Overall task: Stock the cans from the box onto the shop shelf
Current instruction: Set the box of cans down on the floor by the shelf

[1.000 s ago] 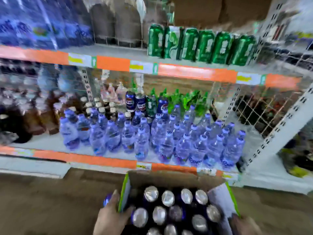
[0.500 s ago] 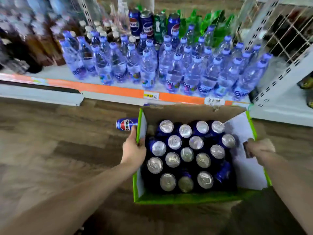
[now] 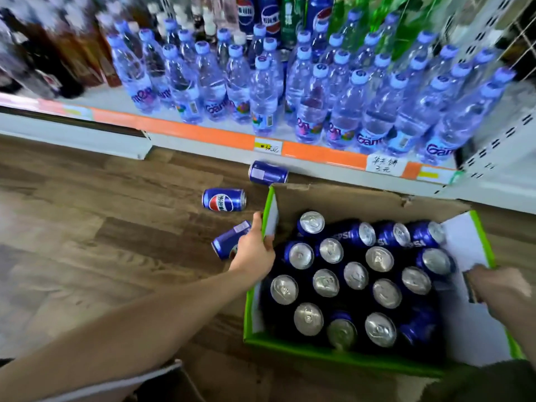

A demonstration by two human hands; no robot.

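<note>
I'm looking at a shop aisle: a metal shelf (image 3: 203, 132) with an orange price strip and handwritten price tags (image 3: 384, 164), rows of identical water bottles (image 3: 313, 105), soda cans (image 3: 271, 15) behind them, and a wood-look floor (image 3: 87, 227) below.

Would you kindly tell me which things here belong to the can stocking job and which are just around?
Job:
box
cans in the box
three cans on the floor
shelf

Just around:
water bottles
dark bottles
price tags
</note>
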